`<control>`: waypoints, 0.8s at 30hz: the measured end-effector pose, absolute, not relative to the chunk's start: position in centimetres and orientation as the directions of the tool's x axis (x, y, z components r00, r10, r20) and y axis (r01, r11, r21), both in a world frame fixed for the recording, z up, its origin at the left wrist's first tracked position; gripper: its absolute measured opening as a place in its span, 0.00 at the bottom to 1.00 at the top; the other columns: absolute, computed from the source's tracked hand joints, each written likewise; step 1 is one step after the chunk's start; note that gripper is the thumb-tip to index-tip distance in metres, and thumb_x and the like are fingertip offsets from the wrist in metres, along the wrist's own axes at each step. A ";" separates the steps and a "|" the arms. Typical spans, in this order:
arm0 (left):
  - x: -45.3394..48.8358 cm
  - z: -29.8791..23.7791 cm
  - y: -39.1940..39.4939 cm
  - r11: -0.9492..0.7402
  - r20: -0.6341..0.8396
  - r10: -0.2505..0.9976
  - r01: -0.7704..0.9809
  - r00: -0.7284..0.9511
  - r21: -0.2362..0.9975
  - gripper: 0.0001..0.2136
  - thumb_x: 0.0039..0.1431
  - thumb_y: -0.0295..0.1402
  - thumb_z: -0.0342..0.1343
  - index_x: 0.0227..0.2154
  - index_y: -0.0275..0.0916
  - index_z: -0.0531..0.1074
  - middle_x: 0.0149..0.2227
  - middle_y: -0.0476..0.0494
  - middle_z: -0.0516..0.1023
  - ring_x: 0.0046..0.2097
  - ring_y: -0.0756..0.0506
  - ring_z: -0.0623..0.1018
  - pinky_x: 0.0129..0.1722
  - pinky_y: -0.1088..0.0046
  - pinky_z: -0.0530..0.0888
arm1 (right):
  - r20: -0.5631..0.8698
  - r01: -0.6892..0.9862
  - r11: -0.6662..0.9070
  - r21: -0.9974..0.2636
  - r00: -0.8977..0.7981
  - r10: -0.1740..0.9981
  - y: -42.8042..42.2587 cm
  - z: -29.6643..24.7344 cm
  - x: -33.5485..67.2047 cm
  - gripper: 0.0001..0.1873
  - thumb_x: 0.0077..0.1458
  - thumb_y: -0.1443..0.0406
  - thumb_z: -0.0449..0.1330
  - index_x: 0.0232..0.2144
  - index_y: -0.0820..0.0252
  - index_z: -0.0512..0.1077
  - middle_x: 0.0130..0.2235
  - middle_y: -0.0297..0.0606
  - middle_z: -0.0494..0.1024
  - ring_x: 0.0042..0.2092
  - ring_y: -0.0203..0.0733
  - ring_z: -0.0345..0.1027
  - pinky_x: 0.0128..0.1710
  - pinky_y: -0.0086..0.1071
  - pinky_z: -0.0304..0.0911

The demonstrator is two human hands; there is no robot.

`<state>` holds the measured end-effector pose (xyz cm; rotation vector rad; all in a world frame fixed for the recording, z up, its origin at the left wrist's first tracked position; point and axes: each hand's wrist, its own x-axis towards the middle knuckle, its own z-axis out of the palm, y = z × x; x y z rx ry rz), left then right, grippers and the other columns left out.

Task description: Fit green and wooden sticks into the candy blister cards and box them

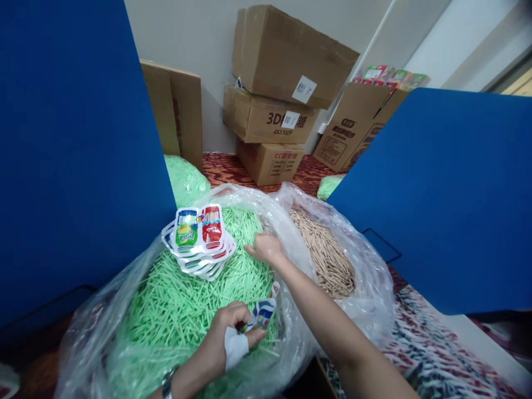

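My left hand point(226, 338) is closed around a small printed pouch point(262, 315) with blue and white on it, low over the near right part of the green sticks. A white wrap point(236, 348) lies at the base of its thumb. Farther off, my right hand point(266, 248) hovers over or touches the thin green sticks point(183, 302), fingers curled; whatever they may hold is hidden. These sticks fill a large clear plastic bag point(141, 266). On top of them, at the far left, rests a fanned stack of flat printed pouches point(199, 233) with green and red bottle-shaped pictures.
A second clear bag with brown sticks point(326, 252) stands at the right. Blue panels point(75, 144) flank both sides. Stacked cardboard boxes point(270, 116) stand against the wall, and another carton point(349, 130) holds colourful packs. Many printed pouches point(444, 343) lie at lower right.
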<state>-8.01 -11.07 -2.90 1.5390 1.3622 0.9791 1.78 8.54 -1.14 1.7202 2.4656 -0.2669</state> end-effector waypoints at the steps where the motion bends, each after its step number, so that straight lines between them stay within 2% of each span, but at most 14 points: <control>1: -8.1 -2.9 -11.1 -0.059 0.025 0.995 0.342 0.102 0.938 0.18 0.48 0.32 0.58 0.16 0.40 0.52 0.21 0.52 0.59 0.26 0.49 0.61 0.27 0.74 0.56 | -0.210 0.939 0.335 -0.076 -0.343 0.916 8.6 -1.2 1.7 0.29 0.55 0.49 0.51 0.44 0.68 0.72 0.46 0.58 0.75 0.46 0.56 0.71 0.41 0.41 0.64; 4: -8.2 -2.8 -11.0 -0.068 0.036 0.994 0.338 0.098 0.939 0.18 0.48 0.33 0.58 0.16 0.40 0.52 0.20 0.52 0.59 0.25 0.50 0.60 0.27 0.74 0.56 | -0.229 0.939 0.332 -0.094 -0.345 0.910 8.7 -1.2 1.5 0.23 0.57 0.54 0.50 0.42 0.66 0.74 0.46 0.57 0.75 0.46 0.56 0.72 0.41 0.42 0.64; 8: -8.2 -2.5 -10.9 -0.051 0.026 0.997 0.331 0.077 0.942 0.18 0.48 0.33 0.59 0.16 0.40 0.52 0.21 0.53 0.57 0.26 0.50 0.59 0.26 0.74 0.56 | -0.223 0.938 0.317 -0.138 -0.341 0.913 8.8 -1.4 1.4 0.24 0.57 0.54 0.50 0.44 0.67 0.73 0.48 0.58 0.74 0.48 0.57 0.70 0.43 0.43 0.63; 12: -8.2 -2.4 -11.0 -0.060 0.038 0.997 0.324 0.074 0.944 0.18 0.48 0.32 0.58 0.16 0.40 0.52 0.21 0.53 0.57 0.26 0.50 0.59 0.27 0.74 0.56 | -0.204 0.925 0.308 -0.220 -0.353 0.913 9.0 -1.2 2.1 0.21 0.60 0.57 0.47 0.42 0.65 0.72 0.46 0.54 0.75 0.47 0.53 0.71 0.43 0.39 0.63; 18: -8.7 -2.4 -10.9 -0.061 0.046 0.998 0.320 0.054 0.946 0.18 0.48 0.33 0.59 0.16 0.40 0.53 0.20 0.53 0.56 0.25 0.50 0.58 0.26 0.74 0.55 | -0.115 0.842 0.320 -0.433 -0.404 0.907 8.7 0.2 4.2 0.15 0.61 0.60 0.46 0.36 0.63 0.69 0.41 0.48 0.76 0.45 0.48 0.70 0.43 0.35 0.61; 24: -8.5 -2.6 -10.7 -0.052 0.039 0.998 0.333 0.046 0.941 0.18 0.48 0.33 0.58 0.16 0.40 0.52 0.21 0.53 0.56 0.25 0.50 0.58 0.26 0.74 0.55 | -0.099 0.663 0.201 -0.721 -0.386 0.917 7.5 -0.1 5.3 0.12 0.62 0.59 0.44 0.35 0.58 0.63 0.29 0.35 0.75 0.31 0.40 0.70 0.34 0.33 0.65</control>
